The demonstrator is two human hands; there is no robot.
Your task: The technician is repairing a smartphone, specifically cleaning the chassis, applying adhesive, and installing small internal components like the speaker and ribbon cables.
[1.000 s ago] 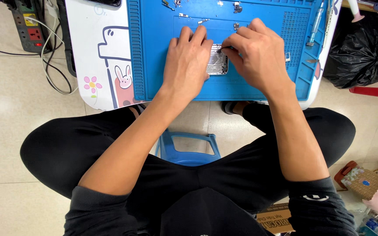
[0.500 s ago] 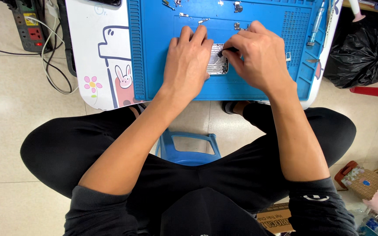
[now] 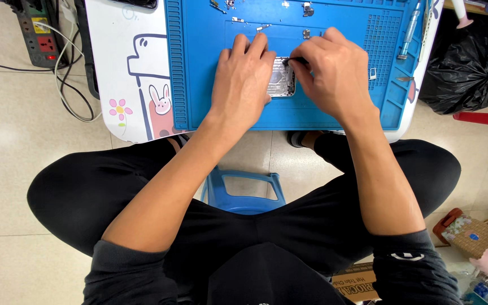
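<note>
While left hand [image 3: 243, 85] lies flat on silvery metal device [image 3: 282, 77], right hand [image 3: 334, 76] grip pinched on thin dark tool [image 3: 297, 60], ridged blue mat [image 3: 199, 68]

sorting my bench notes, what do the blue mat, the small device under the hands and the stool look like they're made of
Blue mat: looks like soft matte silicone or rubber, with moulded ridges and a grid of little wells.
Small device: seems bare metal, silvery grey with a dull sheen; mostly hidden by the left hand and right hand.
Stool: probably moulded plastic, smooth, slightly glossy blue.
</note>
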